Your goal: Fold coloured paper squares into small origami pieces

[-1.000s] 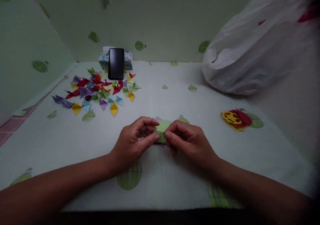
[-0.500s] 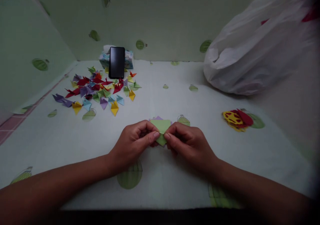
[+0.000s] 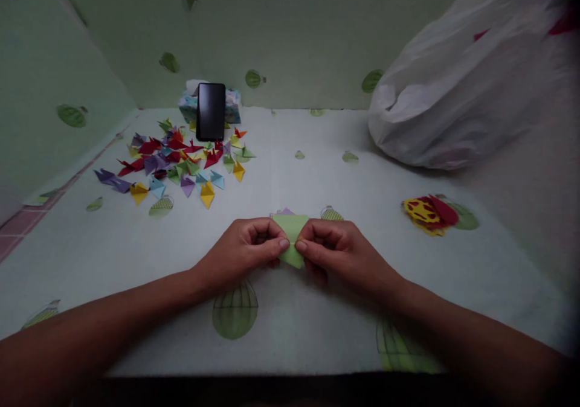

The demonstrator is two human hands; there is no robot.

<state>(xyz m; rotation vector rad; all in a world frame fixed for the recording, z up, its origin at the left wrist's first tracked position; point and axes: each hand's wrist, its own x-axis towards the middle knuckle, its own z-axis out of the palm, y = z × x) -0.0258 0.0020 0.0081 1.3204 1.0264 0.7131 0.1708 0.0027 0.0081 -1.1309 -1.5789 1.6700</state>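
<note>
Between my two hands is a small piece of light green origami paper (image 3: pixel 290 224), partly folded, with a pointed lower end. My left hand (image 3: pixel 258 244) pinches its left side between thumb and bent fingers. On the right side, my right hand (image 3: pixel 330 247) grips it the same way, the two thumbs close together near its middle. A bit of purple paper (image 3: pixel 285 212) shows just behind the green one; most of it is hidden. The fingertips beneath the paper are out of sight.
Several folded paper cranes (image 3: pixel 174 159) in many colours lie heaped at the left. Behind them a black phone (image 3: pixel 211 112) leans on a tissue box (image 3: pixel 233 106). A large white plastic bag (image 3: pixel 435 111) stands at the back right, with red and yellow cut-out pieces (image 3: pixel 428 212) in front of it.
Both hands still pinch the green paper. Its lower point has shifted slightly down and to the right, and the right thumb sits a little further left.
</note>
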